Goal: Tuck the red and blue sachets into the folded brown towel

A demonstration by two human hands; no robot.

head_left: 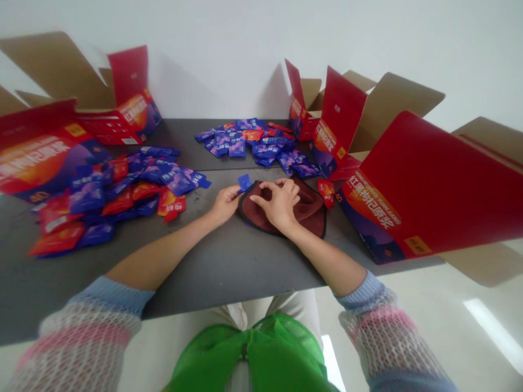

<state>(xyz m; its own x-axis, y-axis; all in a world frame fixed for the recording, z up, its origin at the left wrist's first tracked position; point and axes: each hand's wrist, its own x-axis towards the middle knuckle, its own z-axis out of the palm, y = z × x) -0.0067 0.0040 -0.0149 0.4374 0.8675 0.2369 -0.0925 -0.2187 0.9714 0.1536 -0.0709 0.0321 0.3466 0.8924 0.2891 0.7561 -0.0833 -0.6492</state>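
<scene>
My left hand pinches a blue sachet at the left edge of a brown cloth with black trim. Part of that sachet seems to lie under the cloth, where a bit of blue shows at the lower edge. On top of the cloth rests my right hand, its fingers curled into the folds and the thumb bent toward the index finger. The cloth lies bunched on the grey table. Just right of it is a red sachet.
A pile of blue and red sachets spreads at the left, another pile at the back middle. Open red cartons stand at left and right, the nearest right one overhanging the table's edge. A white wall rises behind.
</scene>
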